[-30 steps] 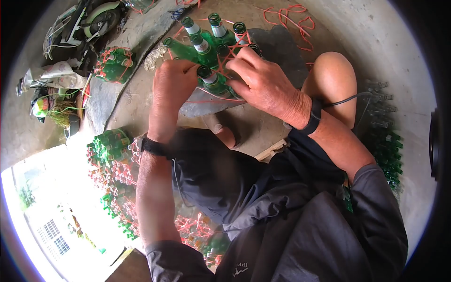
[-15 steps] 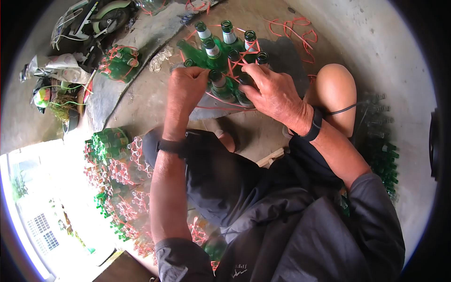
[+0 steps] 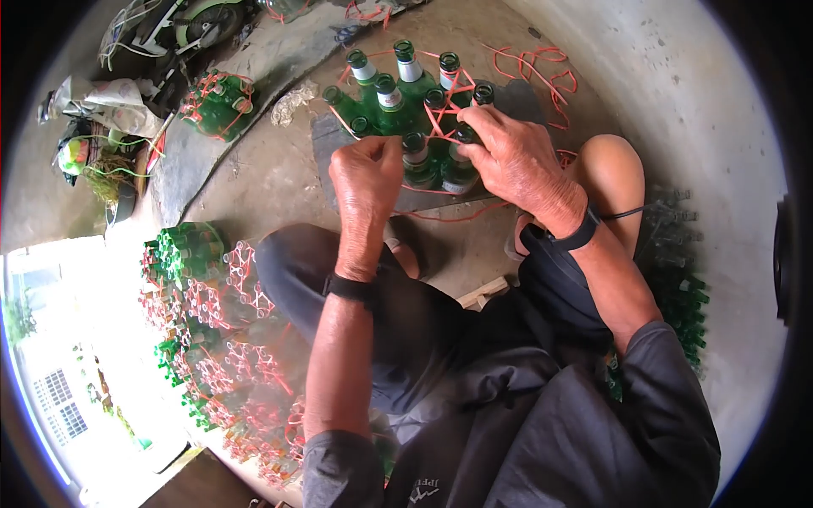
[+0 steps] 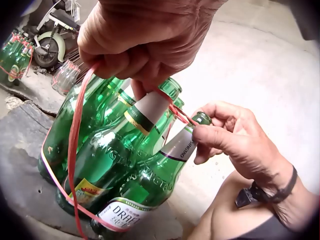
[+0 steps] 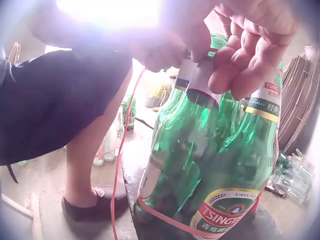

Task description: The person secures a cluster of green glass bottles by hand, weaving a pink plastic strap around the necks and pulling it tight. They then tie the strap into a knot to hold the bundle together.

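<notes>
Green glass beer bottles (image 3: pixel 389 120) stand upright in a cluster, bound low down by a band of red twine (image 4: pixel 64 196). More red twine (image 3: pixel 445 118) criss-crosses between their necks. My left hand (image 3: pixel 366 176) is beside the near left necks, fingers curled round the twine, and a strand (image 4: pixel 76 135) hangs from that fist in the left wrist view. The right hand (image 3: pixel 523 161) holds a near right bottle by its neck, thumb (image 4: pixel 212 137) just below the rim where the twine meets it. In the right wrist view, its other fingers (image 5: pixel 240 70) hang loosely bent.
The cluster stands on a dark slab (image 3: pixel 326 140). Loose red twine (image 3: pixel 550 80) lies beyond it. Another tied bottle bundle (image 3: pixel 218 106) is on the left, with many tied bottles (image 3: pixel 241 356) behind it. More bottles (image 3: pixel 677 296) line the right wall. A two-wheeler (image 3: pixel 199 25) stands at the back left.
The head view has shifted, so the cluster appears further right. My right fingers have gone from spread over the crossed twine to gripping a near right neck. The left fist still grips twine.
</notes>
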{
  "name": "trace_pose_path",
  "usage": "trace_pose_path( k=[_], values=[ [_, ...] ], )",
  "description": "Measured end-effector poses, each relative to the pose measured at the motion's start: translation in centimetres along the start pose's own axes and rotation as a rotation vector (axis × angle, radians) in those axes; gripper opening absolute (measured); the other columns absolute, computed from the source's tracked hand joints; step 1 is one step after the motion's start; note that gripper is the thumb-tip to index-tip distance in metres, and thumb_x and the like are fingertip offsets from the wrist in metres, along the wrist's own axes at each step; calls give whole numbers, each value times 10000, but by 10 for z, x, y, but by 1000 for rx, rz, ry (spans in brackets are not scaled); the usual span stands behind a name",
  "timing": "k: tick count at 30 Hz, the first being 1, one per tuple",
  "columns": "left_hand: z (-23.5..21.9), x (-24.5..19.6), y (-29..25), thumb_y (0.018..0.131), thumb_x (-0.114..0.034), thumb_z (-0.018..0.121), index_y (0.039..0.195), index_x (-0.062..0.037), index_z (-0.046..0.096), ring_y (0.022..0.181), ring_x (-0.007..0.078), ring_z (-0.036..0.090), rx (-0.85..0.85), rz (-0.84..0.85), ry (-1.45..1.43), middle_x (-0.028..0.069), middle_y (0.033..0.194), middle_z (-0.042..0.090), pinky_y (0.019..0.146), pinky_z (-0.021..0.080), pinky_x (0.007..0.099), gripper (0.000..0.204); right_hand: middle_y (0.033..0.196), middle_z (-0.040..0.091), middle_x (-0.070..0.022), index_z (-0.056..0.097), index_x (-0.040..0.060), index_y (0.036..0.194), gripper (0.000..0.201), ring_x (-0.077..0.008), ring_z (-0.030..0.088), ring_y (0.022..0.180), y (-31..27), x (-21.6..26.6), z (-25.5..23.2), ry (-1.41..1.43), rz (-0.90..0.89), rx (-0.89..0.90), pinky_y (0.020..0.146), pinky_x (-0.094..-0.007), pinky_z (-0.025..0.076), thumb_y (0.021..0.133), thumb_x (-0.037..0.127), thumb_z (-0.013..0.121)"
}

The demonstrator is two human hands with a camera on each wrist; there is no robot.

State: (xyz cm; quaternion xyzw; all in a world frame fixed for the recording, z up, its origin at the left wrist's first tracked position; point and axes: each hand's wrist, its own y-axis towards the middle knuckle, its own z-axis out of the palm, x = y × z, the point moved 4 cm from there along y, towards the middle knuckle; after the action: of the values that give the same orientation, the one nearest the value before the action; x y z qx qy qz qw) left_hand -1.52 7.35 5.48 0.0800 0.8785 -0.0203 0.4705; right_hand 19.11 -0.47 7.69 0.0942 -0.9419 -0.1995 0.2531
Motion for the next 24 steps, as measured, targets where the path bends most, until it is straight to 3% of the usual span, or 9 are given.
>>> trace_pose_path(
  k=[2, 6, 8, 10, 17, 19, 24],
  values=[
    [9, -3, -10, 974, -179, 742, 1025, 89, 812, 689, 68, 598, -97, 27, -110, 78, 693, 734, 616, 502, 326, 281, 1090, 710, -149, 594, 76, 1216, 336, -389, 741, 920, 5, -6, -4, -40, 14, 11, 736, -506, 601, 918, 100, 747],
    [35, -21, -32, 991, -185, 742, 999, 83, 817, 663, 58, 547, -143, -49, -250, 24, 674, 694, 587, 477, 318, 278, 1130, 704, -134, 633, 85, 1319, 408, -405, 736, 960, 17, -25, -12, -129, 54, 31, 768, -520, 597, 931, 95, 756],
    [48, -26, -40, 1007, -181, 733, 936, 84, 791, 657, 41, 476, -205, 29, -249, -13, 645, 626, 567, 436, 306, 281, 1119, 701, -131, 654, 110, 1362, 439, -411, 732, 971, 23, -31, -11, -137, 87, 43, 776, -525, 596, 935, 85, 751],
    [57, -29, -44, 1001, -112, 723, 915, 74, 781, 561, 89, 518, -264, 13, -290, 148, 583, 618, 551, 469, 352, 213, 1102, 694, -132, 668, 127, 1352, 428, -412, 727, 974, 25, -34, -12, -157, 114, 18, 785, -529, 595, 935, 82, 753],
    [57, -29, -50, 1032, -106, 723, 1013, 56, 798, 602, 81, 567, -250, 18, -320, 135, 640, 667, 569, 481, 319, 179, 1091, 691, -134, 685, 139, 1335, 416, -419, 721, 982, 22, -37, -8, -142, 137, -13, 792, -533, 589, 930, 89, 765],
    [56, -32, -54, 1038, -147, 712, 1069, 57, 801, 664, 36, 492, -280, 41, -335, 7, 664, 583, 579, 440, 279, 225, 1083, 696, -132, 695, 138, 1303, 388, -420, 719, 984, 22, -37, -9, -144, 115, -31, 786, -533, 585, 925, 87, 765],
    [53, -27, -60, 1032, -103, 725, 1107, 28, 800, 675, 40, 523, -339, 136, -280, 40, 675, 600, 610, 473, 269, 169, 1072, 704, -128, 704, 145, 1272, 361, -417, 717, 982, 21, -38, -12, -124, 99, -53, 769, -531, 581, 921, 82, 758]
  ],
)
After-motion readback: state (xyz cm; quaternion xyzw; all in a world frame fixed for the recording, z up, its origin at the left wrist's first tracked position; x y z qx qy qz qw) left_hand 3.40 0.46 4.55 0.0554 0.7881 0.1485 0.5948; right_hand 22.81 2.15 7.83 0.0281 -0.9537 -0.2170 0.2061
